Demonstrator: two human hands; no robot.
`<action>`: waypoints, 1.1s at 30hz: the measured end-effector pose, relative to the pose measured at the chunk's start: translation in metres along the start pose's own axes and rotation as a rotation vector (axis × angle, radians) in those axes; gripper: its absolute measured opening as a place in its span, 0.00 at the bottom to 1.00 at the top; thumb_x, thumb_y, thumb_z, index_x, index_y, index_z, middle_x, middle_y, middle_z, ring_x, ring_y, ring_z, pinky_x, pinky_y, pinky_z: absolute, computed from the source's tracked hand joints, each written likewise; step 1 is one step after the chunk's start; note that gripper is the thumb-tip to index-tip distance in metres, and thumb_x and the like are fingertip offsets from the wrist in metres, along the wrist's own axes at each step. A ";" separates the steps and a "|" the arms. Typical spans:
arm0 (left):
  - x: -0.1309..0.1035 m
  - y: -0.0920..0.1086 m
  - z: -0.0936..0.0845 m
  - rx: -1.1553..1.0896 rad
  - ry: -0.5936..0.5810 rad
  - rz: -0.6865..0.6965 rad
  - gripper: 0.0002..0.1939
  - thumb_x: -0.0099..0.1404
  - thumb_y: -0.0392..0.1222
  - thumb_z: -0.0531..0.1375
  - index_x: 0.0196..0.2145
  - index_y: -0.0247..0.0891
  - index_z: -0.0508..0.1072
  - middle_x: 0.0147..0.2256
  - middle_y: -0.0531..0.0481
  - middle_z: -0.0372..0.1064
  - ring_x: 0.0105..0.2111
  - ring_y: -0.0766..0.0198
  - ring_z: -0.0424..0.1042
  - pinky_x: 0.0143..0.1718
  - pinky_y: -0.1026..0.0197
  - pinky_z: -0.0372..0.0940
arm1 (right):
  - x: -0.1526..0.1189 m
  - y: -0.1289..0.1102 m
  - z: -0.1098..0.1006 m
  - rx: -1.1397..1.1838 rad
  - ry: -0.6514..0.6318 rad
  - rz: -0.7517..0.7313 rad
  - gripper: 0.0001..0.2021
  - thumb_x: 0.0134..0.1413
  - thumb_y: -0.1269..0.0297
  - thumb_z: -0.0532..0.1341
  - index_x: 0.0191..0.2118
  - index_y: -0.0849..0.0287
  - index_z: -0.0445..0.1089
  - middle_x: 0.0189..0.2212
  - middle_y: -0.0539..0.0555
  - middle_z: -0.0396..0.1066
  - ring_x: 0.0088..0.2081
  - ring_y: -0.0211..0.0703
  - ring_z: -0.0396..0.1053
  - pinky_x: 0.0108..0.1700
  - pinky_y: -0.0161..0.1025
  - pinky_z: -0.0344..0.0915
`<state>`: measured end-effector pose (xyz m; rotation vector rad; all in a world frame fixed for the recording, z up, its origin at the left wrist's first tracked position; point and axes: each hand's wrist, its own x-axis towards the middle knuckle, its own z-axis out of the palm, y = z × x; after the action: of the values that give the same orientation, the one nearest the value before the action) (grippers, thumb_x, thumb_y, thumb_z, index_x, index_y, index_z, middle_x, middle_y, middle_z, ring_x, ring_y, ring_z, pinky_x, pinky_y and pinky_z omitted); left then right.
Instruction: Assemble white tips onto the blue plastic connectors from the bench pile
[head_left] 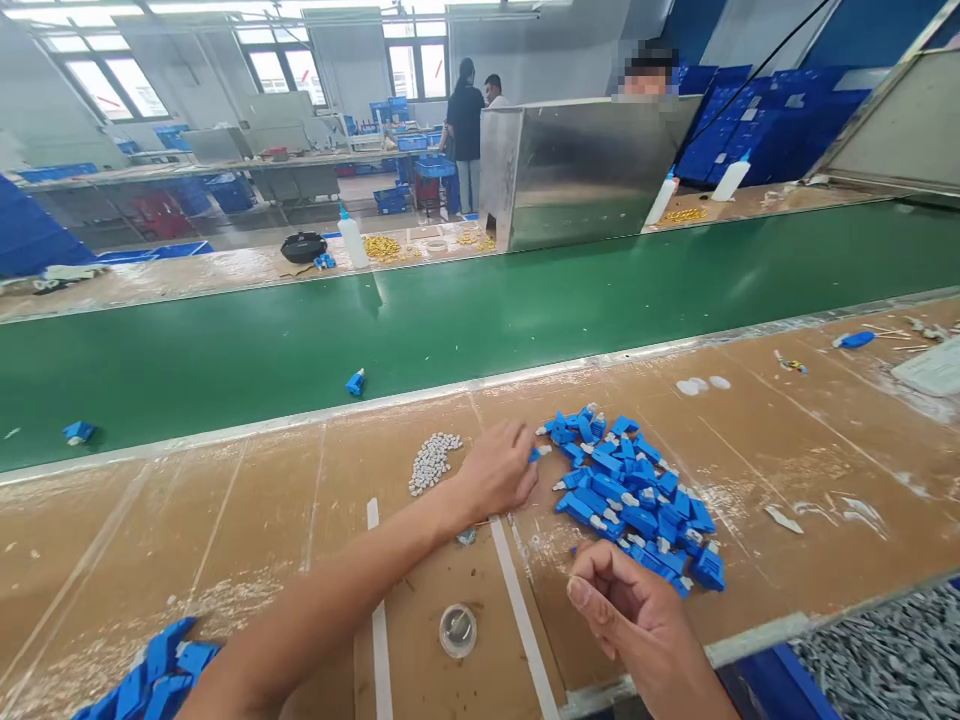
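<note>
My left hand (pixel 499 468) is closed at the left edge of a large pile of blue plastic parts with white tips (pixel 637 500). A bit of blue shows at its fingertips, beside the pile. Just left of that hand lies a small heap of grey pieces (pixel 433 462). My right hand (pixel 626 610) is below the pile, fingers curled with thumb near the index finger; whether something small is between them cannot be made out. Between my arms, a small round clear cup (pixel 457 630) stands on the brown table (pixel 277 520).
More blue parts (pixel 150 680) lie at the lower left. Beyond the table runs a green conveyor belt (pixel 465 330) carrying two blue pieces. A bin of grey parts (pixel 885 640) is at lower right. People stand across the belt.
</note>
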<state>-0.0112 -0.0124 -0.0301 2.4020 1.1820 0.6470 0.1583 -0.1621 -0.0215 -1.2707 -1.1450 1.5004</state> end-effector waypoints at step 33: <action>-0.203 0.033 -0.041 -1.814 0.284 -0.817 0.08 0.60 0.31 0.65 0.35 0.34 0.70 0.32 0.48 0.70 0.37 0.58 0.79 0.28 0.68 0.73 | -0.008 0.019 0.068 -0.449 -0.231 -0.229 0.10 0.66 0.60 0.58 0.34 0.56 0.70 0.31 0.51 0.66 0.32 0.42 0.63 0.34 0.38 0.59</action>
<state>-0.1226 -0.1903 -0.0263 0.3026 0.7916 1.0363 0.0912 -0.1822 -0.0339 -1.2189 -1.7914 1.2821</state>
